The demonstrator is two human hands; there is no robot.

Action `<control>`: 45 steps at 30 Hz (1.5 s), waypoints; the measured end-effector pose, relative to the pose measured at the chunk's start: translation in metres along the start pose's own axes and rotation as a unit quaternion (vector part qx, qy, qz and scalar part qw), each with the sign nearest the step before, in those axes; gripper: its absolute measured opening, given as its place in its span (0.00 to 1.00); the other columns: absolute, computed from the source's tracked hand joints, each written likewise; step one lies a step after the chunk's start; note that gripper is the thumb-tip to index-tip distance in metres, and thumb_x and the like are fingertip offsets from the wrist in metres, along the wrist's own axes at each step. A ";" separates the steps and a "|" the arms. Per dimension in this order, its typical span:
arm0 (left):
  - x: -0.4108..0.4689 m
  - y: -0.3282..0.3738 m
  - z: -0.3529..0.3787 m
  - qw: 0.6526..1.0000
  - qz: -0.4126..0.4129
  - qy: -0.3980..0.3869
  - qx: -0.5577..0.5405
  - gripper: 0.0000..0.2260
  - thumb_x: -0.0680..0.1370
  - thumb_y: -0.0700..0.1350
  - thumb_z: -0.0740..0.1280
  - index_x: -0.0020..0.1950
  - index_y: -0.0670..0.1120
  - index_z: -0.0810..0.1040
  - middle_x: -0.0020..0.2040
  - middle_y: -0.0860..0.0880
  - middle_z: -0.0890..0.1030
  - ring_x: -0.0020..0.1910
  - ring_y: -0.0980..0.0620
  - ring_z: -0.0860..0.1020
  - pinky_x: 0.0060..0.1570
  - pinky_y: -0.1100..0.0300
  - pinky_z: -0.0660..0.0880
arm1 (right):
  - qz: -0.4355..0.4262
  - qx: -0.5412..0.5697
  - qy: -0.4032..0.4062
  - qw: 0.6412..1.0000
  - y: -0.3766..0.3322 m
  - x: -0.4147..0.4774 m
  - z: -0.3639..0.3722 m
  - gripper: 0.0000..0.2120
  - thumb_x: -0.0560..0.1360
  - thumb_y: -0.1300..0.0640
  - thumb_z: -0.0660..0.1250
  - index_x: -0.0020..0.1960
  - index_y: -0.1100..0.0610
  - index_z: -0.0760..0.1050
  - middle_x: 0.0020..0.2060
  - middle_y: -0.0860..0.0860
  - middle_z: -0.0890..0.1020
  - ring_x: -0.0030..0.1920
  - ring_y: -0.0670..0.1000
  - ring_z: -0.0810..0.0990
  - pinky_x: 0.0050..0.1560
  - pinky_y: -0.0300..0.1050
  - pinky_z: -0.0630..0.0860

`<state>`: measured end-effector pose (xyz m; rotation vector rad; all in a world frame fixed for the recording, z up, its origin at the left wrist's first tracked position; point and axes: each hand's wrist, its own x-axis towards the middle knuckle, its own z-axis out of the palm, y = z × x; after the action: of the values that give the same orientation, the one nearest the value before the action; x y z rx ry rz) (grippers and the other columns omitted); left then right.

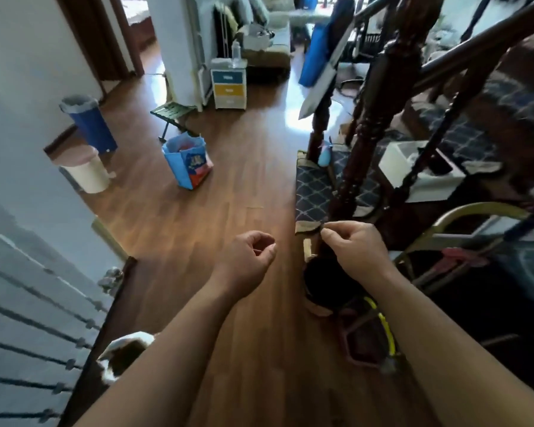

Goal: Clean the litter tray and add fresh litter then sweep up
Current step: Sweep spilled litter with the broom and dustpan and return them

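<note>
My left hand [247, 260] hovers over the wooden floor, loosely curled and holding nothing. My right hand [356, 251] is beside it, thumb and forefinger pinched together near the corner of a patterned mat [310, 192]; I see nothing between them. A white open box that looks like the litter tray [395, 161] sits behind the dark stair balusters at the right. A blue printed bag [188, 161] stands open on the floor further ahead. No broom or scoop is clearly visible.
A blue bin [90, 121] and a cream pedal bin [87, 171] stand by the left wall. A brown-and-white animal [121, 355] lies at my lower left. Dark wooden stair posts [376, 118], a folding stool [173, 114] and a drawer unit [228, 84] lie ahead.
</note>
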<state>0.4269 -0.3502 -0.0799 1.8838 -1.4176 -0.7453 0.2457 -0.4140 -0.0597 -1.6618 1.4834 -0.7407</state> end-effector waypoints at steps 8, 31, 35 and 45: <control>0.036 0.090 0.128 0.995 0.048 -0.075 -0.044 0.08 0.78 0.47 0.68 0.56 0.48 0.82 0.50 0.53 0.83 0.47 0.58 0.81 0.49 0.62 0.80 | 0.050 -0.022 0.076 0.996 0.085 0.017 -0.134 0.14 0.77 0.54 0.66 0.60 0.57 0.80 0.50 0.48 0.82 0.53 0.47 0.79 0.56 0.41 0.74; 0.130 0.195 0.338 0.959 0.078 -0.246 0.116 0.20 0.78 0.50 0.67 0.69 0.47 0.72 0.66 0.48 0.75 0.63 0.49 0.75 0.59 0.59 0.71 | 0.175 -0.080 0.149 0.970 0.246 0.082 -0.261 0.17 0.75 0.54 0.67 0.35 0.66 0.76 0.31 0.60 0.79 0.34 0.58 0.78 0.42 0.56 0.76; 0.149 0.199 0.356 0.934 0.102 -0.291 0.178 0.10 0.78 0.47 0.64 0.57 0.47 0.79 0.55 0.49 0.80 0.54 0.50 0.78 0.52 0.58 0.75 | 0.217 -0.037 0.126 0.967 0.254 0.103 -0.251 0.12 0.75 0.53 0.69 0.41 0.62 0.81 0.36 0.56 0.82 0.38 0.54 0.80 0.44 0.52 0.76; 0.185 0.192 0.369 0.892 0.115 -0.392 0.193 0.06 0.76 0.48 0.67 0.45 0.51 0.84 0.39 0.53 0.82 0.43 0.54 0.79 0.49 0.58 0.74 | 0.317 0.041 0.112 0.941 0.261 0.131 -0.239 0.08 0.77 0.56 0.66 0.42 0.59 0.78 0.33 0.51 0.77 0.35 0.48 0.75 0.35 0.42 0.68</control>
<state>0.0774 -0.6273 -0.1699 1.6969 -2.3937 -1.2580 -0.0724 -0.5883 -0.1619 -0.9554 1.9733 -0.6228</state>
